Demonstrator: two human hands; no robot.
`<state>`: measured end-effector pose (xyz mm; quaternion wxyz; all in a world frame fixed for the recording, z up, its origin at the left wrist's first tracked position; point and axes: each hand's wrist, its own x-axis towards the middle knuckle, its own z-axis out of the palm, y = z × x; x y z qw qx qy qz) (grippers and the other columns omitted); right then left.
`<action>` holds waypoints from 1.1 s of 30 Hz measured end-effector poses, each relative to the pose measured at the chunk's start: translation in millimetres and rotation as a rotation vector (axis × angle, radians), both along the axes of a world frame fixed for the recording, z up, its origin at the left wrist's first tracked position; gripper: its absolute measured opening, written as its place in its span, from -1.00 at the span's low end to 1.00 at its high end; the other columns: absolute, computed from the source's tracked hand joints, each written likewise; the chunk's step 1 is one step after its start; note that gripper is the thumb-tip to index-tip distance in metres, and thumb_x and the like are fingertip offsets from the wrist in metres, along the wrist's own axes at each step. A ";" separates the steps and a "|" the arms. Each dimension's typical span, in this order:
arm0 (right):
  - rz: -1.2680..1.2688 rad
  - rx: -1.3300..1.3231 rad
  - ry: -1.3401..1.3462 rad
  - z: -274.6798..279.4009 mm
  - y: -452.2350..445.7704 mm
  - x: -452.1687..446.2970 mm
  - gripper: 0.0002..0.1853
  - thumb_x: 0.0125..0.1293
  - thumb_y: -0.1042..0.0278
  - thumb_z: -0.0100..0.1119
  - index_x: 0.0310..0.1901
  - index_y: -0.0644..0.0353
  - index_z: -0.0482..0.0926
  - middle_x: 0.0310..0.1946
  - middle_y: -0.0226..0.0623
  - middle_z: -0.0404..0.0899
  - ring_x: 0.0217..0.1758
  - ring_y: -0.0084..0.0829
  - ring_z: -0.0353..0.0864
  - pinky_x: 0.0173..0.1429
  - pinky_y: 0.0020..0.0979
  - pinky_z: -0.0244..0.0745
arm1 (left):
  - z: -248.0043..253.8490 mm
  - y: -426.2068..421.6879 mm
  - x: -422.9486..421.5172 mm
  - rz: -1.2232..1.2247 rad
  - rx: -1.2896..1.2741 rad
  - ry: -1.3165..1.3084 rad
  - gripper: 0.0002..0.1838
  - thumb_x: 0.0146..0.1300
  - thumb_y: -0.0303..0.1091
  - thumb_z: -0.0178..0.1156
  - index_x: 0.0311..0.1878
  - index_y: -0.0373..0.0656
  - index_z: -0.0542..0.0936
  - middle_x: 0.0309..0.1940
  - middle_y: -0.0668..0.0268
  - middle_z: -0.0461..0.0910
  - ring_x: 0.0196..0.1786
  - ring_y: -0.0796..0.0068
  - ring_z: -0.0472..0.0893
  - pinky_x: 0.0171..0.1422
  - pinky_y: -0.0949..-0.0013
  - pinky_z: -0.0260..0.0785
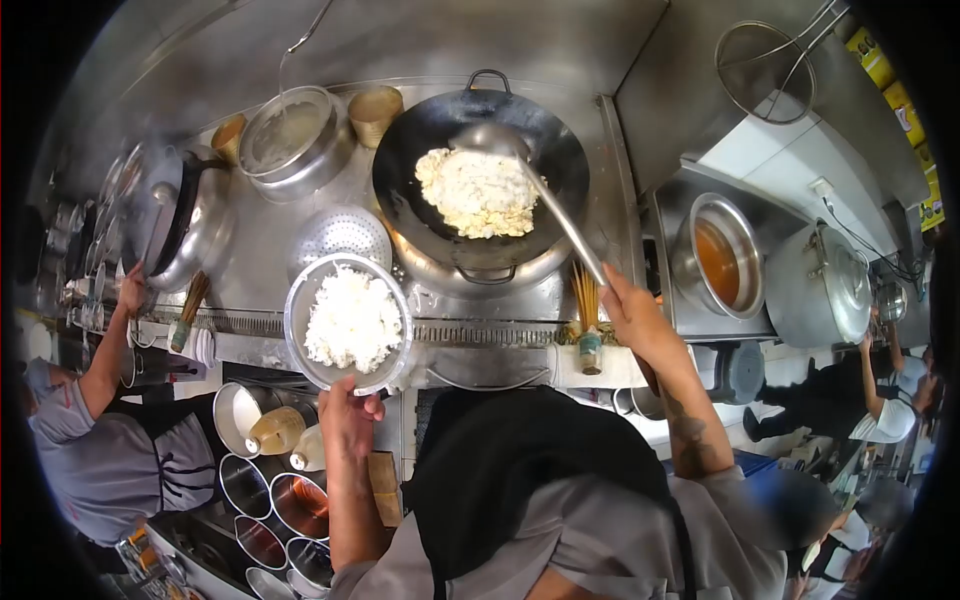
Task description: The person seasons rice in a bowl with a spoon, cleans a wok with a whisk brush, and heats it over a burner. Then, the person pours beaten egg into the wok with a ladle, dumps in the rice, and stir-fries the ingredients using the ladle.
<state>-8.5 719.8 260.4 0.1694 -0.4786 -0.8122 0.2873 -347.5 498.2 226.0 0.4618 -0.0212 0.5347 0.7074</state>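
Observation:
My left hand (350,415) grips the near rim of a round bowl (293,330) filled with white rice (352,318). The bowl is at the stove's front edge, overlapping a perforated skimmer (343,240) behind it. In my right hand (632,310) is the long handle of a ladle (565,220). The ladle's head rests inside a black wok (400,190), at the far side of a pale yellow and white mass of food (480,192) that looks like rice with egg. My fingers are wrapped round the handle.
Bamboo brushes (587,320) stand at the counter edge on the right. A metal pot (285,145) sits left of the wok; a pot of orange liquid (715,258) stands right. At left, a co-worker (115,440) handles another wok (190,220). Sauce containers (300,505) stand below left.

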 end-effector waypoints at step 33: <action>-0.177 -0.481 0.141 -32.4 -12.6 20.2 -0.56 0.48 0.24 -0.09 0.32 0.20 0.31 -0.63 -0.43 0.35 -0.70 -0.60 0.34 -0.59 -0.48 0.31 | 27.9 170.4 -45.3 -0.267 0.193 0.177 -0.87 0.28 -0.42 0.01 -0.27 -0.31 0.45 -0.48 0.24 0.48 -0.54 0.53 0.40 -0.54 0.43 0.24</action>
